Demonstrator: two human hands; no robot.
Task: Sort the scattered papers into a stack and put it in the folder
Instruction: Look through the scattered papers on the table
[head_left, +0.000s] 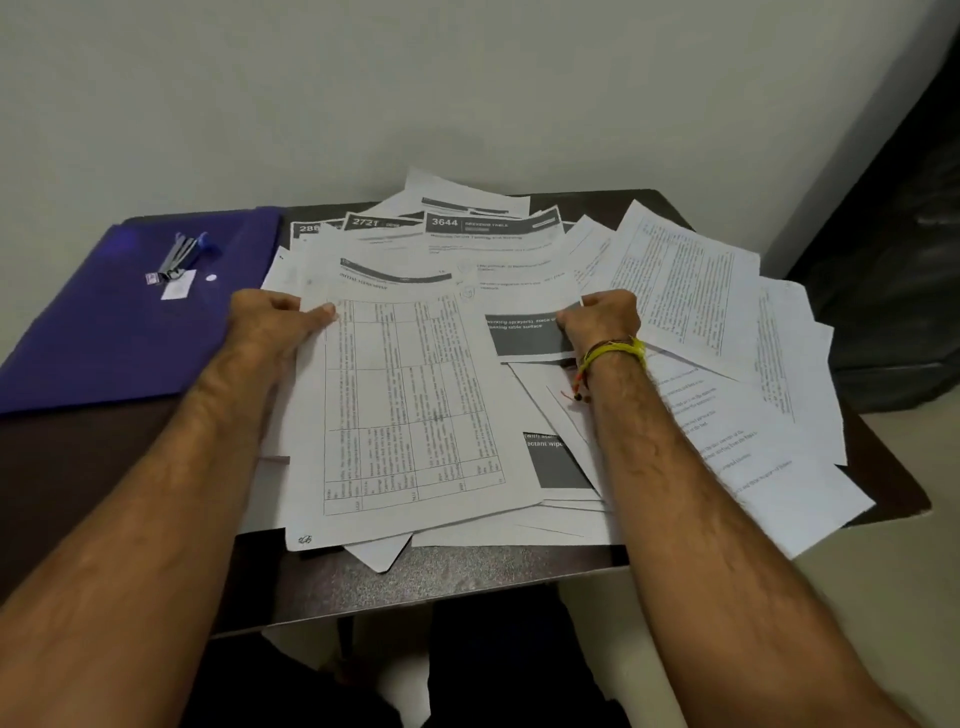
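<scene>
The left hand (270, 325) pinches a thin gridded sheet (410, 400) atop the scattered papers (691, 291); the right hand (602, 319) seemingly grips another edge. The glossy purple folder (98, 332) lies flat just left.

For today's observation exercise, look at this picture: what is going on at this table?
A person is gathering loose printed papers spread across a small dark table. The left hand pinches the left edge of a sheet with a table printed on it, and the right hand grips the edge of another sheet. A purple folder lies closed on the left with pens on top. No neat stack exists yet.
</scene>
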